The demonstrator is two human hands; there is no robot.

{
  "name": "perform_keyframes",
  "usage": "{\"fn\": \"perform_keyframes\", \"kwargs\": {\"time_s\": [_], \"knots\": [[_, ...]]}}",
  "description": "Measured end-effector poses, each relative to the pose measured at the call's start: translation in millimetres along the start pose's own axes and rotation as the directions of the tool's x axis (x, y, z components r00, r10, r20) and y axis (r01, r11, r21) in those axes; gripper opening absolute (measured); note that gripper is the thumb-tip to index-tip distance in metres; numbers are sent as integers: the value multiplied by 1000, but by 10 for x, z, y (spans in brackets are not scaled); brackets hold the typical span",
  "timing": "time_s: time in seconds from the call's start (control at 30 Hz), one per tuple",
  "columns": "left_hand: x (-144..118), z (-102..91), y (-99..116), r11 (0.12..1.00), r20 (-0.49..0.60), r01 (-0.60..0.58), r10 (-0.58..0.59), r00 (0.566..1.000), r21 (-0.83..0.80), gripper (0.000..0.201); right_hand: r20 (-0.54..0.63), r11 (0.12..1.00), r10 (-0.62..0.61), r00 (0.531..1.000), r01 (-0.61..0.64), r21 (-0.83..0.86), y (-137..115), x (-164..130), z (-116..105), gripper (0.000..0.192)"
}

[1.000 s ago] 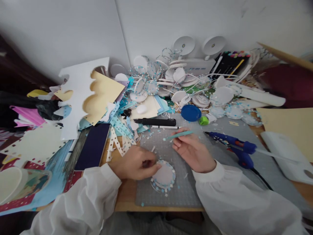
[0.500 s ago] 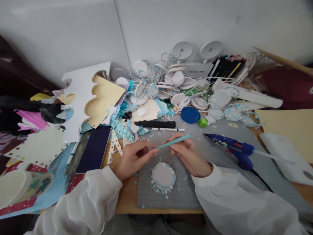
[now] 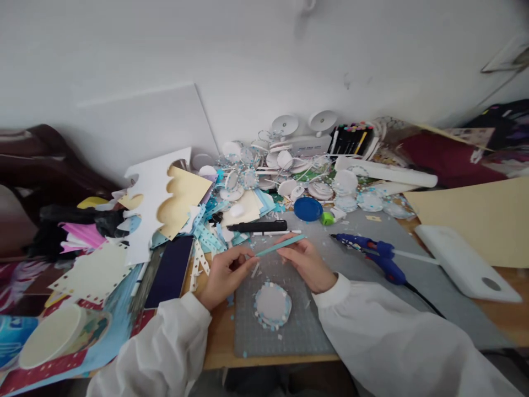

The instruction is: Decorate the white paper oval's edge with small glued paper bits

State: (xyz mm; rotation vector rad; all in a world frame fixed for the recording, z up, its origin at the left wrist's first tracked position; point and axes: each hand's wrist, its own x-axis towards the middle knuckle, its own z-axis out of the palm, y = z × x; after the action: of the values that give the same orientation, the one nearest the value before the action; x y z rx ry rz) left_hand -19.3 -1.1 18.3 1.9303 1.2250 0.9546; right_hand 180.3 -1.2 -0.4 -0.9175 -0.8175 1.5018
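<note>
Two bare hands, both engaged on one teal strip (image 3: 270, 250); its left end is pinched by the left hand (image 3: 226, 275), thumb and forefinger nearly together; its middle is gripped by the right hand (image 3: 309, 267), fingertips closed, the free end projecting past them; its long axis is slanted from the left fingertips to the upper right; below it, between the hands, a round disc (image 3: 273, 303) edged with pale blue and white bits is laid flat on a grey cutting mat (image 3: 306, 336); neither hand is clearly nearer to the disc; beyond, a black marker (image 3: 264, 226), a blue lid (image 3: 308, 209); to the right, a blue glue gun (image 3: 384, 251); print is borne by a white box (image 3: 309, 144), illegible; likewise by a blue package (image 3: 14, 336).
</note>
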Motion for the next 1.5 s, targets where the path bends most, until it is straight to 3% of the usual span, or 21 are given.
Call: {"fn": "perform_keyframes", "kwargs": {"time_s": [0.23,0.53,0.7,0.93,1.07,1.13,1.3,1.5], "knots": [[-16,-45,114,1000,80,-6,5,997,16,28,17,989,50,999,-52,137,5,14,13,16],[9,-171,58,997,93,55,-60,994,55,32,-79,926,101,992,-65,372,-83,155,-193,5],[93,-78,17,987,62,11,-21,998,163,32,-27,908,168,985,-144,393,-82,122,-156,4],[238,13,-119,985,-10,-114,116,993,132,14,-28,903,173,985,-147,403,-96,162,-208,4],[242,-24,-50,981,-76,-135,147,986,142,20,-40,905,172,984,-142,400,-93,157,-208,6],[198,-51,18,980,-59,-143,152,987,135,25,-47,907,169,985,-136,398,-91,151,-201,7],[49,-70,103,982,27,-153,151,988,111,14,-49,909,177,983,-144,390,-88,137,-181,8],[53,-67,25,990,-72,-46,56,996,131,19,-58,916,188,980,-154,371,-87,123,-166,10]]}}
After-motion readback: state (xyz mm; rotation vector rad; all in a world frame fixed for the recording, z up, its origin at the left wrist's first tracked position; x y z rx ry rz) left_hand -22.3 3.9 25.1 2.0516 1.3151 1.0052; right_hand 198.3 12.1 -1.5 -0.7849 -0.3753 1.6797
